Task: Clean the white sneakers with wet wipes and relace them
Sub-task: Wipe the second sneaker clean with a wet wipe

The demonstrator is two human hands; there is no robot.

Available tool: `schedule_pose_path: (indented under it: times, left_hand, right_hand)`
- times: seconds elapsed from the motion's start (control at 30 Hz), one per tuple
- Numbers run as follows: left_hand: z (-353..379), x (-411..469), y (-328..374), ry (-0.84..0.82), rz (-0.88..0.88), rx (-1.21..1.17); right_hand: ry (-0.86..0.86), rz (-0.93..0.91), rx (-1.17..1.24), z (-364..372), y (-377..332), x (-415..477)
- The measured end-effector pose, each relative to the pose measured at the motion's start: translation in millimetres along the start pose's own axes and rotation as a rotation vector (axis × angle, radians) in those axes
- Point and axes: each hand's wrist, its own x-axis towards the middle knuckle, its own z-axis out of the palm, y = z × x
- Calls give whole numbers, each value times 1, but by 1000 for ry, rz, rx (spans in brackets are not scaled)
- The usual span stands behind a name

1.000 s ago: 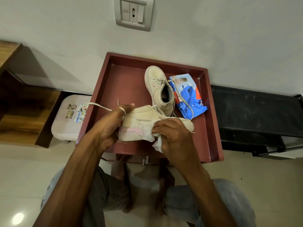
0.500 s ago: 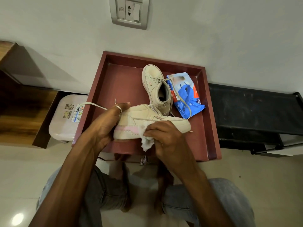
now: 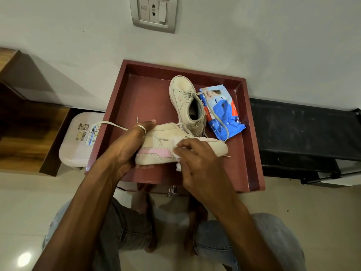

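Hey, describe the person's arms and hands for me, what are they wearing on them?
No sleeves, gloves, watch or bracelet show anywhere from the fingers to the frame edge. The left hand has a pale band round one finger; it looks like a ring, though I cannot be sure. The right hand wears nothing that shows.

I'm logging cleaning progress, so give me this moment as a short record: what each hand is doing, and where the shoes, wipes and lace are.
left hand: grips the heel end of the held sneaker, above the tray
right hand: pinches a wet wipe against that sneaker's side
second sneaker: lies in the tray, laces in
wipes pack: in the tray, right of the second sneaker
loose lace: trails left from the left hand, past the tray's edge
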Motion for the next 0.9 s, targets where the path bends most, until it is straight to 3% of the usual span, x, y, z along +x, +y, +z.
schedule_pose_path:
  times: [0.2,0.47,0.77,0.9]
  left_hand:
    - [9,-10,3,-12,-57,-62]
    - [9,-6,1,56,-40,-48]
    - [9,-6,3,53,-36,-52]
    - [2,-1,1,41,23,82]
  right_hand:
    - [-21,-103,24,11,-11,-1]
    - [12,-61,-60,-1,11,-3]
    - [76,231,-58,-28,64,-7]
    - [114,269,-34,-28,53,-6]
